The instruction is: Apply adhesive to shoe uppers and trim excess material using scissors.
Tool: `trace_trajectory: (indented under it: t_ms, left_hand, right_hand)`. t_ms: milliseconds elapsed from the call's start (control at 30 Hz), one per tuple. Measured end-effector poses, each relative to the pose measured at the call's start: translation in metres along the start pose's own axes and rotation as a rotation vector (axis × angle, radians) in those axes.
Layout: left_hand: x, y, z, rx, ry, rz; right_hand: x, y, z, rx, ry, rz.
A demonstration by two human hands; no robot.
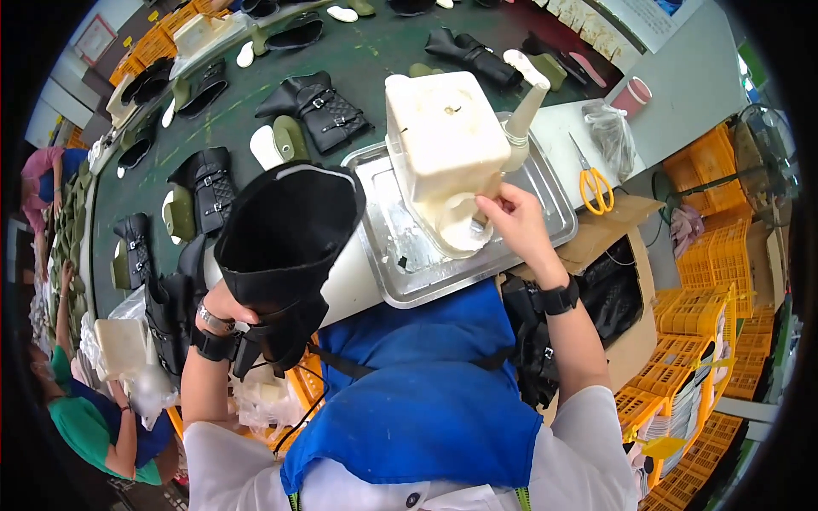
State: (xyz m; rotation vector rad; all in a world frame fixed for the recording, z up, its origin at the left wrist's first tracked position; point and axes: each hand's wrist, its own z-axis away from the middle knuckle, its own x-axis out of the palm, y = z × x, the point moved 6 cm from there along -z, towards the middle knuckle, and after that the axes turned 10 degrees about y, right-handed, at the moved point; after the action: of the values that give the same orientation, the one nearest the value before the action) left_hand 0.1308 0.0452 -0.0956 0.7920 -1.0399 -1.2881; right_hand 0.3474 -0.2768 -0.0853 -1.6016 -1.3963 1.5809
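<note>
The left hand is clamped round a tall black boot, apparently to keep its wide opening turned upward, just off the pale surface's near edge. Beside it, a shiny rectangular metal tray sits under a boxy cream plastic container, probably to catch drips. The right hand bunches its fingertips at the container's round mouth; from here I can't tell what they pinch. Between boot and tray runs a bare strip; orange-yellow-handled scissors lie beyond the tray's right rim.

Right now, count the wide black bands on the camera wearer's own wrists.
2: one wide black wristband below the left hand, which holds a tall black boot; another below the right hand, which is at the boxy cream container. No more show there.
</note>
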Motion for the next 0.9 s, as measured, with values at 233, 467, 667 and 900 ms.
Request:
trace_trajectory:
  t_ms: [233,467,667,900]
  left_hand:
    - [0.015,-0.017,0.002,-0.185,-0.211,0.11]
    - [0.033,-0.015,-0.025,-0.103,-0.284,0.06]
    - [0.054,0.004,-0.051,0.015,-0.317,-0.044]
    - [0.088,0.02,-0.076,0.141,-0.417,-0.157]
  right_hand:
    - [-0.019,-0.006,0.015,0.1,0.103,-0.063]
    - [-0.026,-0.023,0.017,-0.056,0.075,0.219]
    - [-0.034,-0.012,0.005,0.248,0.015,-0.143]
    - [0.007,-0.064,0.004,0.261,-0.197,-0.641]
